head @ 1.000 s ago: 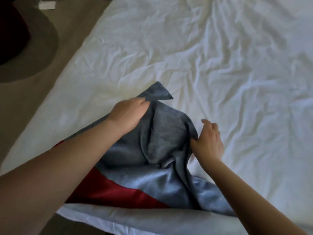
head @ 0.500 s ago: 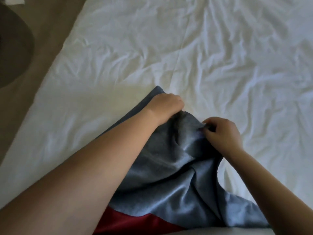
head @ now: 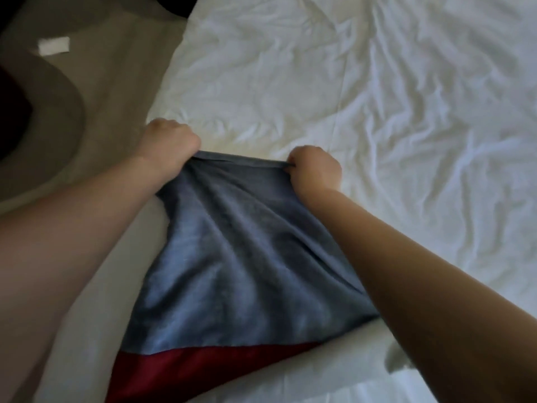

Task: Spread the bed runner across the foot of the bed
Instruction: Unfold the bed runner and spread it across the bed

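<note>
Left hand [head: 170,141] and right hand [head: 315,167], each grip apparently fisted on bed runner [head: 241,257] edge, over bed [head: 377,112].

No words, numbers or signs could be read. The small white paper [head: 54,45] on the floor looked blank.

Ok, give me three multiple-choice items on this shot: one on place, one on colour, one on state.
1. Where is the runner?
A. on the sheet
B. on the floor
C. on a chair

2. What colour shows below its grey face?
A. green
B. red
C. yellow

3. How is its far edge held?
A. loose
B. left hand only
C. both hands grip it

A: it lies on the white sheet.
B: a red band runs along the near side.
C: the left hand and right hand are fisted on the corners.
</note>
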### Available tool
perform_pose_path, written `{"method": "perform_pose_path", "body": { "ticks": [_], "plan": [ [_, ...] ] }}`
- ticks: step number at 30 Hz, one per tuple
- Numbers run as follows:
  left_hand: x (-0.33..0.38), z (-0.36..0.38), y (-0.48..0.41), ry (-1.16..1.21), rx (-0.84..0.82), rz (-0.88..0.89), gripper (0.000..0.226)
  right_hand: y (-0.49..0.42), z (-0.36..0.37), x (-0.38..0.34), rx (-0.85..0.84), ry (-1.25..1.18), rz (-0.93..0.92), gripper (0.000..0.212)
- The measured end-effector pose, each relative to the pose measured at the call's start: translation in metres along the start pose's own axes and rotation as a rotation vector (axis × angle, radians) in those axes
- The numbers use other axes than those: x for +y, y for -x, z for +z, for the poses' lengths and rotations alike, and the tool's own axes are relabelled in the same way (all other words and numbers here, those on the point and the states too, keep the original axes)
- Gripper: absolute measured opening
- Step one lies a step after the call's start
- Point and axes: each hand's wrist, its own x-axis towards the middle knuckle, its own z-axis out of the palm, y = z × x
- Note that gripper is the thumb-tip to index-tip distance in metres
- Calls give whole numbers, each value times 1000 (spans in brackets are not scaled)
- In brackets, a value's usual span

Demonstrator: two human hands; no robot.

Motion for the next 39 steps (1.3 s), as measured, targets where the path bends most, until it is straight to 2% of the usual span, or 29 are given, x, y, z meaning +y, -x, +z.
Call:
{"method": "perform_pose_path", "body": {
  "ticks": [3,5,10,13,16,20,23,26,29,31,33,34,36,39],
  "plan": [
    [-6,15,4,205,36,-153,20,-10,0,-15,-17,0,-36,19],
    [9,13,8,350,107,-174,23,-3,0,-5,-58,-36,-47,13],
    [80,-8,1,528,232,59,14,43,-12,69,-108,-40,-16,17],
    [99,-12,-9,441,228,89,17,70,-27,127,-204,2,85,25],
    [92,-14,-15,347,181,91,22,71,-39,159,-280,-61,171,19],
    [81,-21,-19,185,57,104,21,32,-35,142,-211,45,147,11],
    [57,-16,-21,133,-25,-33,22,4,-24,108,-84,51,106,9],
    [29,-5,-15,96,-65,-187,22,-10,-21,77,4,-82,-17,8],
    [30,-11,-10,154,-66,-274,20,-10,-25,82,-131,-226,-72,28],
    [47,-20,-14,212,-8,-196,19,-6,-30,103,-237,-298,-3,49],
    [74,-33,-23,332,74,-80,21,-3,-35,132,-330,-297,110,60],
    [91,-41,-30,410,107,-32,22,-1,-38,148,-395,-266,151,59],
    [126,-57,-44,559,128,48,23,5,-44,175,-578,-245,193,38],
    [171,-77,-64,724,62,118,30,15,-51,205,-817,-402,290,15]
  ]
}}
